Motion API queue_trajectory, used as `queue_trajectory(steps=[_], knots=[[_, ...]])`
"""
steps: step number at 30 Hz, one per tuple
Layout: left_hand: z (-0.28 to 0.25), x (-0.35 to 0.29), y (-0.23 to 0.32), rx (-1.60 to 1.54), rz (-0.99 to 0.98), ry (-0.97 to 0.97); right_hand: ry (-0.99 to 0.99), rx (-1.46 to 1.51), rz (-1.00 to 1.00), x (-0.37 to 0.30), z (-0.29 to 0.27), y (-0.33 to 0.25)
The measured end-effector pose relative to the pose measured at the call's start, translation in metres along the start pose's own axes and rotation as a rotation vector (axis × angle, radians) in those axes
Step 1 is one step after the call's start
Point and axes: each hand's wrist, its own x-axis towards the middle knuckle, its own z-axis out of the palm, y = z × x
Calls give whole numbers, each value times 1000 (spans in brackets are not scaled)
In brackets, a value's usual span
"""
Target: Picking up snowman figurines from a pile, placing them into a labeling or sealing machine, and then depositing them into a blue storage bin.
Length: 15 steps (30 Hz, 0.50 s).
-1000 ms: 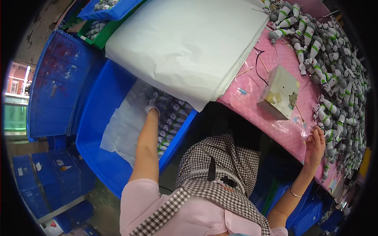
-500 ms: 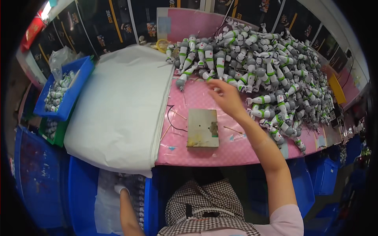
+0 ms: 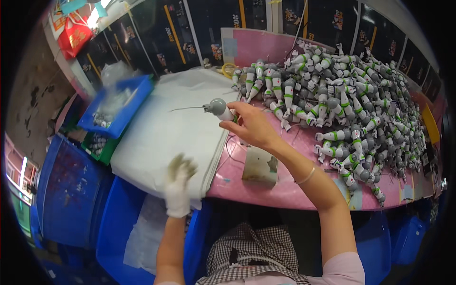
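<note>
My right hand (image 3: 252, 125) is closed around a toy arm (image 3: 219, 108) with a round grey shoulder, a white body and a green band. A thin wire-like piece sticks out of its grey end toward the left, above the stack of white sheets (image 3: 166, 128). My left hand (image 3: 178, 186), in a pale glove with darker fingers, is raised over the near edge of that stack; motion smears its fingers. Behind my right wrist, a grey metal block (image 3: 260, 170) stands on the pink table covering (image 3: 237, 183). A large pile of similar toy arms (image 3: 332, 97) fills the right side.
A blue bin (image 3: 202, 232) with translucent sheeting (image 3: 142, 237) is below the table at my left. Another blue tray (image 3: 135, 102) holding white and grey parts rests on a green crate (image 3: 107, 154) at the far left. A yellow bin (image 3: 430, 122) stands at the far right.
My right hand has come back from the pile to the left, and a toy arm now shows in it. My left hand has risen out of the blue bin. The view has shifted left.
</note>
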Motion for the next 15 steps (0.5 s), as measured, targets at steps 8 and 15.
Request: queue_trajectory(steps=[8, 15], knots=[[97, 2, -2, -667, -313, -265, 134, 704, 405, -139, -48, -19], [96, -33, -7, -701, -428, -381, 78, 1646, 525, -208, 8, -48]])
